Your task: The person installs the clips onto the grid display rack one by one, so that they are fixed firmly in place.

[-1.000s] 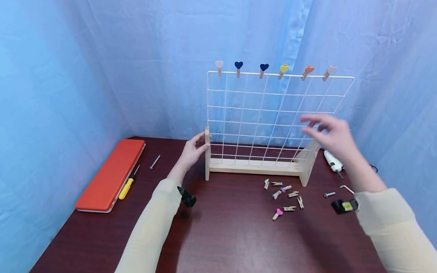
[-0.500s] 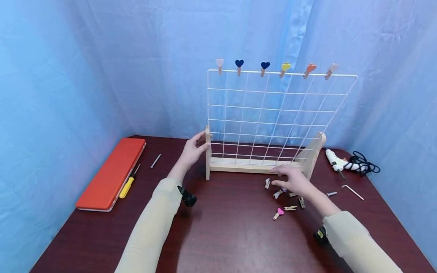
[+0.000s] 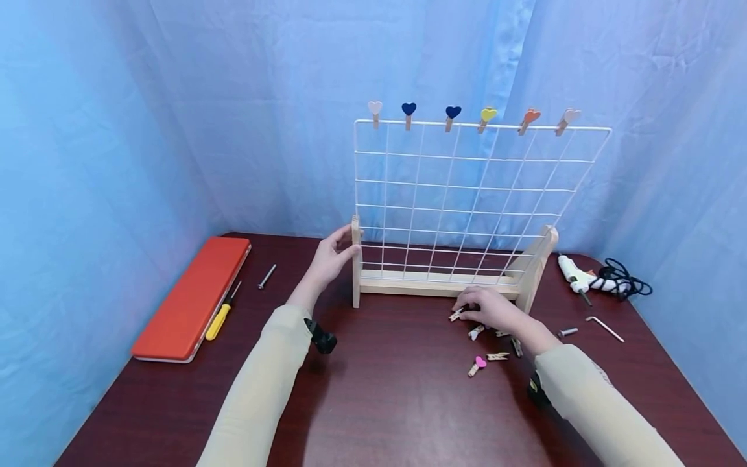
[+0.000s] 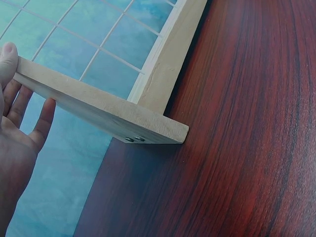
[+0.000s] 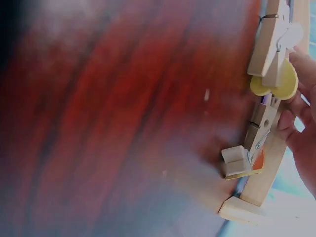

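Observation:
My left hand (image 3: 327, 263) grips the wooden left side panel (image 3: 356, 279) of a stand that holds a white wire grid (image 3: 432, 123). In the left wrist view, the thumb (image 4: 7, 61) lies on the panel's front edge and the fingers are on its outer side. My right hand (image 3: 490, 307) pinches a small wooden clothespin (image 3: 455, 315) low over the table, in front of the stand's base bar (image 3: 408, 287). Other clothespins lie below the hand, one with a pink heart (image 3: 480, 362); some are partly hidden. In the right wrist view, a yellow heart clothespin (image 5: 288, 86) overlaps the fingers.
Several heart clothespins, such as a yellow one (image 3: 488, 115), line the grid's top wire. At left are a red case (image 3: 192, 298), yellow-handled screwdriver (image 3: 218, 322) and bolt (image 3: 267, 276). At right are a glue gun (image 3: 574, 275), hex key (image 3: 605, 329) and another bolt (image 3: 567, 332).
My right hand has come down from beside the grid to the loose clothespins, and its fingers have closed on one, turning it slightly. The left hand has stayed on the side panel.

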`<state>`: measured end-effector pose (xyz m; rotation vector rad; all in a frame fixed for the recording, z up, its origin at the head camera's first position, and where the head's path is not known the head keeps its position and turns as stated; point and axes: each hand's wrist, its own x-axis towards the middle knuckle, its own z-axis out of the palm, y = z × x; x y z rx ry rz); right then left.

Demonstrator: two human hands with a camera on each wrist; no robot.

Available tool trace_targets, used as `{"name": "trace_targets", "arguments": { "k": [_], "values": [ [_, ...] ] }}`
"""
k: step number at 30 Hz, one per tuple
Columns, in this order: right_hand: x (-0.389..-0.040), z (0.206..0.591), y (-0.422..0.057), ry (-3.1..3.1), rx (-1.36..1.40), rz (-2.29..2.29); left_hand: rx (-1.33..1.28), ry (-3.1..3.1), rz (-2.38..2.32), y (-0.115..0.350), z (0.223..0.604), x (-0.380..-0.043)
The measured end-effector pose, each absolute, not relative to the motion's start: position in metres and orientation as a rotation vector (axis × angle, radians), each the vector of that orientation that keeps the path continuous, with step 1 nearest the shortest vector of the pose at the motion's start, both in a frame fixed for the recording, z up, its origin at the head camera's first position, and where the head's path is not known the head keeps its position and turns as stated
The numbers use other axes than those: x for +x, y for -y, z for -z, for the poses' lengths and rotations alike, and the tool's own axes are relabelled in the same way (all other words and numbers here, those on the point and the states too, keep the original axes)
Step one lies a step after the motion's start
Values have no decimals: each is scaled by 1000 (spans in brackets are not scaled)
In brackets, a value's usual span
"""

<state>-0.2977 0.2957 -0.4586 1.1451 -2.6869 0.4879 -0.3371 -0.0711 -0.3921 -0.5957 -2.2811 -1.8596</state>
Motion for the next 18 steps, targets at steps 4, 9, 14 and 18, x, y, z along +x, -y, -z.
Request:
{"name": "trace_targets", "arguments": {
  "k": [4, 9, 14, 18],
  "values": [
    [-296, 452, -296, 2775, 1088, -506, -606, 2275, 1863, 71, 392, -337],
    [-287, 433, -296, 2816, 1004, -676, -613, 2264, 1864, 72, 393, -338],
    [-275, 402, -294, 2688, 1000, -734, -624, 2258, 1861, 71, 393, -338],
    [-263, 372, -294, 2580, 1025, -791, -623, 2262, 1863, 71, 393, -338]
  ]
}}
